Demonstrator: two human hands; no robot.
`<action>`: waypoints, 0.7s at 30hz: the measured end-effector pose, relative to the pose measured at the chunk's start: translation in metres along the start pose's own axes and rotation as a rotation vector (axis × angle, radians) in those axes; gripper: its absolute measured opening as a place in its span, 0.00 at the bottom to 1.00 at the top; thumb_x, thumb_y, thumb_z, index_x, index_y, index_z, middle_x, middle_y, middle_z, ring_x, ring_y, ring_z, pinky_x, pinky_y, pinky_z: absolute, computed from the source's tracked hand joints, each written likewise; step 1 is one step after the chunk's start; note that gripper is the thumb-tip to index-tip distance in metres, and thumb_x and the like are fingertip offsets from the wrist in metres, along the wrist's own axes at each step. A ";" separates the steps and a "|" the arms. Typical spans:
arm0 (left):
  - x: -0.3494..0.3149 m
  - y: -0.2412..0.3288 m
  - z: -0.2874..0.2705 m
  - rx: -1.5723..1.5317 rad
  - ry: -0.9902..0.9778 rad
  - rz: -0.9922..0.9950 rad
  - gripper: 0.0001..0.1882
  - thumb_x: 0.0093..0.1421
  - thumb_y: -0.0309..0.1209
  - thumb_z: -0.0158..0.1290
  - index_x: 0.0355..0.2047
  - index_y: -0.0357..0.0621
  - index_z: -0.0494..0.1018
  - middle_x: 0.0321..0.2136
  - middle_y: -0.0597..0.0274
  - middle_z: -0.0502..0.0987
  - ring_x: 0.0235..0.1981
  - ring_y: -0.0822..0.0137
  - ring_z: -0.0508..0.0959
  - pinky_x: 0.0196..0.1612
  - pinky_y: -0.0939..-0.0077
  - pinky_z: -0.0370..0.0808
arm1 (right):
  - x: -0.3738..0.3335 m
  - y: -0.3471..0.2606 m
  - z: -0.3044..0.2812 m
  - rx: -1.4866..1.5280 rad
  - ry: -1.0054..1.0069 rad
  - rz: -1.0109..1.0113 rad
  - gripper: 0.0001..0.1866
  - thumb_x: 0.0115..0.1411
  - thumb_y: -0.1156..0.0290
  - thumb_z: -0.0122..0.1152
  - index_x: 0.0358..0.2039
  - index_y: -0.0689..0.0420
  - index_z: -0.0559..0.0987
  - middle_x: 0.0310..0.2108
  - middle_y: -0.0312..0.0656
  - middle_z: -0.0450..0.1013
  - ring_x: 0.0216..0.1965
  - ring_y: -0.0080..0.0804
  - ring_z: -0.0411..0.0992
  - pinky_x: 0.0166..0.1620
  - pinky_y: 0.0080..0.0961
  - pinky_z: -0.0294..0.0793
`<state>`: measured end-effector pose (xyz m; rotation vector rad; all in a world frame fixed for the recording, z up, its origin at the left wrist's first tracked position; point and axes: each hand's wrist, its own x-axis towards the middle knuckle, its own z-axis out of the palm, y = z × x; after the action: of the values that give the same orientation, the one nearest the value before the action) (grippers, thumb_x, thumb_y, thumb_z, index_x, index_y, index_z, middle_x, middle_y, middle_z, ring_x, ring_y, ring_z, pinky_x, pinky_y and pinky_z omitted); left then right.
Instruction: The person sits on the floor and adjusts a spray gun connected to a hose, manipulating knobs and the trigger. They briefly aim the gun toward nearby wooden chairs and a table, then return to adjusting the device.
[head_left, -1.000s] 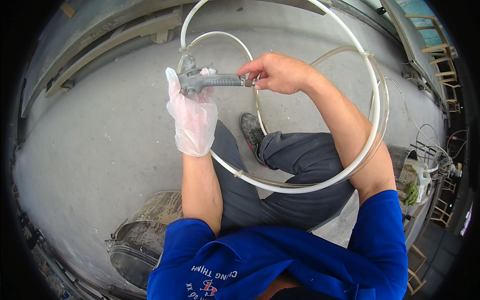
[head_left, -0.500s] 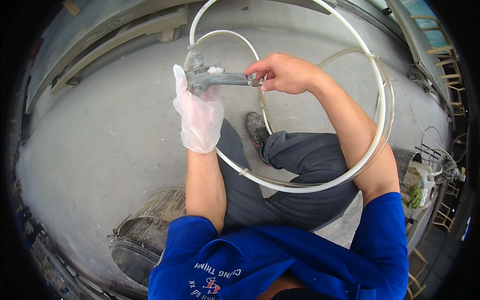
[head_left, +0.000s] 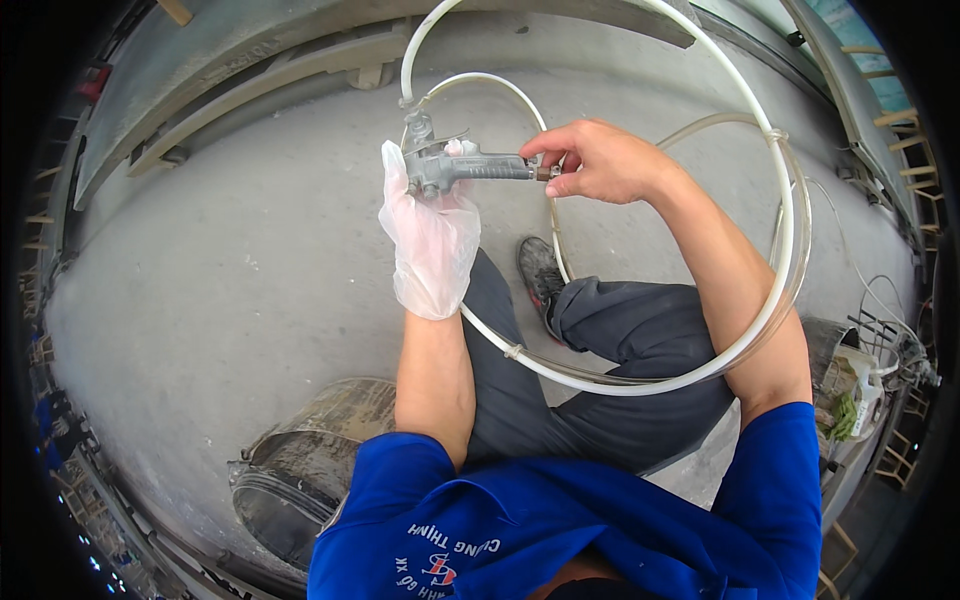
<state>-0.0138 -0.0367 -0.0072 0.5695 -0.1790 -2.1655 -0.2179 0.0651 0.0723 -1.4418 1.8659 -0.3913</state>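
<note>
My left hand (head_left: 435, 240), in a loose translucent plastic glove, grips a grey metal spray gun (head_left: 470, 166) by its body, handle pointing right. At the handle's end is a brass-coloured hose fitting (head_left: 545, 173), pinched between the thumb and fingers of my bare right hand (head_left: 610, 163). A white hose (head_left: 640, 388) leads up from the gun's head and loops wide around both forearms. Clear tubing (head_left: 795, 250) is tied alongside it. Whether the clear tubing joins the fitting is hard to make out.
A dusty dark bucket (head_left: 300, 480) lies tipped on the grey floor (head_left: 220, 270) at lower left. Long boards or beams (head_left: 270, 90) run along the far side. Another bucket (head_left: 825, 345), thin hoses and a plastic bag (head_left: 860, 390) stand at right. My shoe (head_left: 540, 280) is below the fitting.
The whole view has shifted, so everything sits slightly farther right and lower. Both hands keep their hold on the spray gun and its fitting; the right fingers have moved only slightly.
</note>
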 end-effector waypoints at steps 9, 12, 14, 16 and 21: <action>-0.001 0.000 -0.005 -0.141 -0.131 0.008 0.27 0.75 0.51 0.57 0.53 0.34 0.73 0.43 0.48 0.79 0.48 0.54 0.82 0.64 0.54 0.79 | -0.001 -0.006 -0.003 -0.023 0.063 -0.057 0.25 0.63 0.70 0.75 0.61 0.49 0.83 0.43 0.45 0.85 0.41 0.38 0.82 0.47 0.38 0.82; -0.001 0.001 -0.007 -0.186 -0.171 -0.016 0.27 0.75 0.51 0.56 0.52 0.34 0.73 0.43 0.48 0.79 0.48 0.54 0.82 0.66 0.54 0.77 | -0.002 -0.009 -0.003 -0.015 0.081 -0.054 0.22 0.63 0.70 0.74 0.58 0.49 0.84 0.42 0.45 0.85 0.43 0.41 0.82 0.48 0.41 0.81; -0.001 0.001 -0.008 -0.175 -0.198 -0.010 0.28 0.76 0.52 0.56 0.52 0.33 0.73 0.43 0.48 0.80 0.48 0.54 0.82 0.67 0.55 0.76 | -0.003 -0.010 -0.002 -0.015 0.093 -0.055 0.21 0.63 0.70 0.73 0.57 0.50 0.85 0.42 0.45 0.84 0.43 0.43 0.82 0.49 0.42 0.81; -0.001 0.000 -0.008 -0.166 -0.202 -0.001 0.27 0.77 0.51 0.54 0.53 0.34 0.72 0.43 0.48 0.79 0.49 0.55 0.81 0.65 0.56 0.76 | -0.004 -0.011 -0.002 -0.027 0.102 -0.066 0.21 0.63 0.71 0.72 0.57 0.50 0.85 0.42 0.45 0.84 0.43 0.43 0.82 0.49 0.42 0.81; -0.002 0.001 -0.007 -0.151 -0.188 0.006 0.29 0.76 0.52 0.54 0.51 0.31 0.74 0.42 0.48 0.81 0.49 0.54 0.81 0.68 0.56 0.75 | -0.004 -0.012 -0.003 -0.033 0.107 -0.085 0.20 0.63 0.72 0.72 0.57 0.51 0.85 0.40 0.44 0.84 0.42 0.43 0.82 0.48 0.43 0.81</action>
<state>-0.0092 -0.0350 -0.0123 0.2797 -0.1168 -2.2032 -0.2105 0.0645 0.0833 -1.5535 1.9073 -0.4890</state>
